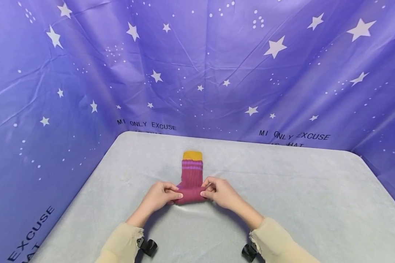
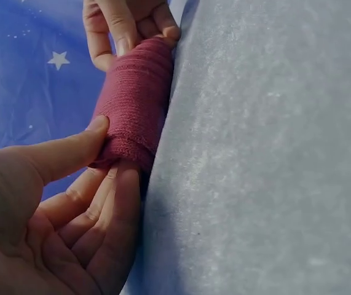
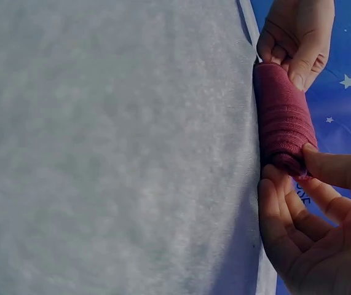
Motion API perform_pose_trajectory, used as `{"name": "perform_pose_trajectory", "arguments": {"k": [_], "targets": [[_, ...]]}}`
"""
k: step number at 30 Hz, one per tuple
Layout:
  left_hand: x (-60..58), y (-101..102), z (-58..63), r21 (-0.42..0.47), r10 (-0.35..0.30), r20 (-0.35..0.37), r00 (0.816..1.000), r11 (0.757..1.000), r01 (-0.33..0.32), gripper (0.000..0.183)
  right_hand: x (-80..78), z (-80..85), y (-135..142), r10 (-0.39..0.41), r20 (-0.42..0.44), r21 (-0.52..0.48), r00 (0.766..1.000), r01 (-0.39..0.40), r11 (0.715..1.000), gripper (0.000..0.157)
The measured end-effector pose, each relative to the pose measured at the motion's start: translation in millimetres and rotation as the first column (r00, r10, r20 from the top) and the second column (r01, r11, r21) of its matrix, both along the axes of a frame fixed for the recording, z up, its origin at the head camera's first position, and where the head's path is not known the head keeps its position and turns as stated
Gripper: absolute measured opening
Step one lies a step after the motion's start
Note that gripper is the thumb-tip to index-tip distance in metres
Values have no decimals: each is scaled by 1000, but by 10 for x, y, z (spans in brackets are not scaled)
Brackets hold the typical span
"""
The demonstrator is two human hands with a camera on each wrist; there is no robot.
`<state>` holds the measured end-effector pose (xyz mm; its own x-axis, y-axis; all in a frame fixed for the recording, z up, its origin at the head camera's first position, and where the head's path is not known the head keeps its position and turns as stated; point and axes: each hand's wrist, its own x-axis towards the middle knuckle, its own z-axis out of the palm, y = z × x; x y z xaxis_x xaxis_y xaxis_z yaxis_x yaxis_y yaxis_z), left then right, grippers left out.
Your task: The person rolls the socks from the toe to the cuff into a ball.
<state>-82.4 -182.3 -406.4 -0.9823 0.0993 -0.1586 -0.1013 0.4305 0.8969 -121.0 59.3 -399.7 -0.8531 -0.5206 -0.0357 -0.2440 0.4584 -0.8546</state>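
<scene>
A maroon sock point(image 1: 192, 177) with purple stripes and a yellow cuff point(image 1: 192, 156) lies on the table, its near part rolled into a thick bundle. My left hand point(image 1: 161, 195) pinches the left end of the roll between thumb and fingers. At the opposite end, my right hand point(image 1: 219, 191) grips the roll the same way, thumb on the near side. The left wrist view has the rolled sock point(image 2: 135, 98) between both hands. Spiral layers show at the end of the roll point(image 3: 286, 129) in the right wrist view, beside the right thumb. The cuff points away from me, flat.
The table point(image 1: 299, 197) has a light grey cloth surface with rounded far corners. Purple curtains point(image 1: 197, 65) with white stars and printed lettering hang behind it and at its sides. Black wrist cameras point(image 1: 149, 247) sit by the cream sleeves point(image 1: 121, 243).
</scene>
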Motion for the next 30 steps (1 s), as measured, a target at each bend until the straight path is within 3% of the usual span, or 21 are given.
{"name": "perform_pose_trajectory", "arguments": {"k": [6, 12, 15, 18, 21, 24, 27, 30], "targets": [[-66, 26, -1, -22, 53, 68, 996, 998, -52, 18, -36, -16, -24, -35, 55, 7, 998, 34, 999, 9], [-98, 10, 0, -62, 38, 46, 998, 997, -35, 18, -80, -11, -24, -61, 161, -25, 985, 66, 997, 8], [-65, 13, 23, -132, 40, -31, 999, 990, -44, 18, -88, -31, -19, -41, 197, -55, 980, 53, 997, 9], [-3, 40, 68, -232, -3, -173, 985, 972, -38, 20, -89, -51, -19, -15, 225, -87, 974, 35, 996, 10], [61, 84, 116, -341, -93, -327, 940, 940, -25, 24, -94, -55, -25, -10, 237, -104, 971, 35, 994, 12], [95, 113, 122, -422, -164, -396, 903, 907, -20, 26, -114, -53, -41, -28, 248, -104, 968, 55, 993, 13], [93, 113, 99, -450, -191, -388, 902, 893, -5, 28, -123, -47, -53, -63, 193, -79, 979, 79, 994, 12], [67, 104, 67, -460, -198, -370, 908, 888, 7, 30, -112, -35, -56, -64, 17, -51, 998, 65, 997, 14]]}}
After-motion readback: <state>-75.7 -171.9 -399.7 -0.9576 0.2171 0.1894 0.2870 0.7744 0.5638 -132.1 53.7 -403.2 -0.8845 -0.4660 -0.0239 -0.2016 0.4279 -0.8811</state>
